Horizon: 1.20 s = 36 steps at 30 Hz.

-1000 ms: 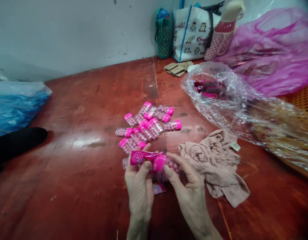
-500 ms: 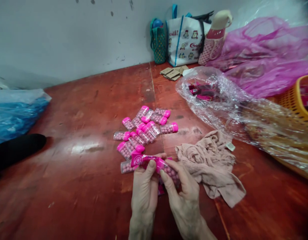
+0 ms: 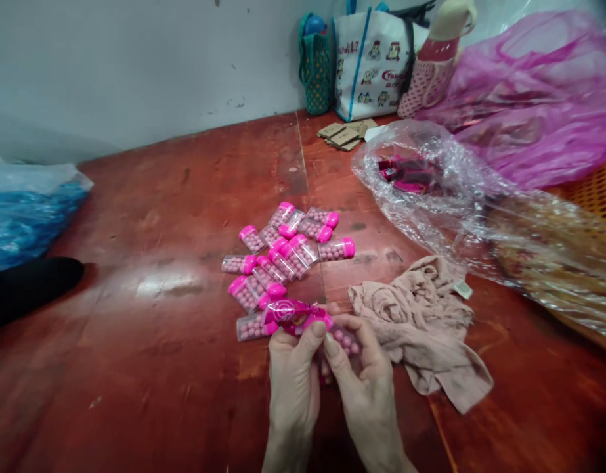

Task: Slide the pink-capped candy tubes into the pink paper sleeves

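Observation:
My left hand (image 3: 293, 381) is closed, pinching a glossy pink printed plastic sleeve (image 3: 287, 311). The sleeve lies against the pink-capped end of a small clear bottle (image 3: 346, 341) filled with pink balls. My right hand (image 3: 369, 381) grips that bottle between thumb and fingers, and both thumbs meet near its cap. My hands hide how far the sleeve reaches over the bottle. Just beyond my hands, several similar pink-capped bottles (image 3: 283, 259) lie in a loose cluster on the red table (image 3: 150, 348).
Right of my hands lies a crumpled pinkish cloth (image 3: 421, 322). Behind it are a clear plastic bag (image 3: 460, 171), a magenta bag (image 3: 543, 98) and a yellow basket (image 3: 598, 194). A white tote (image 3: 371, 72) stands against the wall. At left are a blue-filled bag (image 3: 31, 210) and a black object (image 3: 37, 289).
My left hand has moved right, bringing its thumb against my right thumb at the bottle's cap. The sleeve has shifted right with it. The camera view has shifted slightly.

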Tool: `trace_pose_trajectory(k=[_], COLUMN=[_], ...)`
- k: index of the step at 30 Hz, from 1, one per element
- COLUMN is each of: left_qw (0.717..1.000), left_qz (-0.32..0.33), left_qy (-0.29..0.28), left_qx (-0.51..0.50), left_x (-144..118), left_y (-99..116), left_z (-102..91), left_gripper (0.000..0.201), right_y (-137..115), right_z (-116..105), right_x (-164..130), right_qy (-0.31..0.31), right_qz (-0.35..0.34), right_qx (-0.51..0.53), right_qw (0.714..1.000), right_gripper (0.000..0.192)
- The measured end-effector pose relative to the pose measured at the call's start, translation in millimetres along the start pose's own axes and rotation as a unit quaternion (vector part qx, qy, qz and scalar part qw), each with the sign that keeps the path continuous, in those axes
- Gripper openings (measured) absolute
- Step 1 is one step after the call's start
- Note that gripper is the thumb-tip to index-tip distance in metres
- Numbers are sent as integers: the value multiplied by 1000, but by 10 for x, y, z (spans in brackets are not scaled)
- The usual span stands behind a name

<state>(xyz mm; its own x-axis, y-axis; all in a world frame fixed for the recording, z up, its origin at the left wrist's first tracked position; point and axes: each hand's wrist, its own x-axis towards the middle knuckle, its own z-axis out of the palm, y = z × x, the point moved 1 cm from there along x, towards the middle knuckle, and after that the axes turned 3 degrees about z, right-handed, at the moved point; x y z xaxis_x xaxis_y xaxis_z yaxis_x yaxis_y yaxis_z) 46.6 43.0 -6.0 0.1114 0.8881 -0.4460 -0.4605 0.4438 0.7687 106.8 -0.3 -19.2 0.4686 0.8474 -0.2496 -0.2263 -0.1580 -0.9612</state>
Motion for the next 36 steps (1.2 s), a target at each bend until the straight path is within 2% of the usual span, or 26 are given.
trace_pose_trajectory(k=[5,7,10,11,13,16,18,21,22,25,27,29,33,36], left_qw=[999,999,999,999,1000,999,997,989,985,968,965,968,977,988], left_qz=[-28,-25,-21,-19,0,-6,-38,-65,-78,-131,-153,-171,-183,-153], left_qy=[-22,-30,-31,-33,-28,-36,-54,-76,-87,-130,-129,-116,-80,-16], left_qx=[-2,-6,-2,-1,-6,11,48,106,125,169,167,142,71,10], left_x=[-8,-13,-9,-3,13,15,-9,-56,-70,-106,-127,-149,-164,-113], left_y=[10,20,38,48,76,106,98,39,9,-85,-133,-165,-151,-86], left_z=[-2,-8,-23,-33,-67,-138,-176,-195,-190,-160,-147,-148,-171,-174], left_gripper=[12,12,13,13,12,13,13,10,13,27,31,27,24,32], right_y=[50,78,70,39,-73,-314,-447,-507,-484,-338,-241,-192,-235,-276], right_z=[9,34,51,35,-39,-184,-222,-166,-138,-91,-89,-114,-223,-287], right_x=[-73,-83,-75,-67,-37,48,129,250,284,350,377,413,474,373], right_qy=[50,32,-54,-79,-89,-21,-30,-106,-110,-48,-23,3,63,27], right_qz=[-126,-107,-34,-33,-86,-184,-169,-83,-50,36,77,83,19,-4], right_qx=[-123,-99,-45,-56,-136,-255,-244,-153,-116,-4,55,81,42,-57], right_qw=[983,989,997,995,983,949,954,979,986,998,995,993,997,998], right_gripper=[14,13,19,23,25,20,22,18,14,21,24,25,26,25])
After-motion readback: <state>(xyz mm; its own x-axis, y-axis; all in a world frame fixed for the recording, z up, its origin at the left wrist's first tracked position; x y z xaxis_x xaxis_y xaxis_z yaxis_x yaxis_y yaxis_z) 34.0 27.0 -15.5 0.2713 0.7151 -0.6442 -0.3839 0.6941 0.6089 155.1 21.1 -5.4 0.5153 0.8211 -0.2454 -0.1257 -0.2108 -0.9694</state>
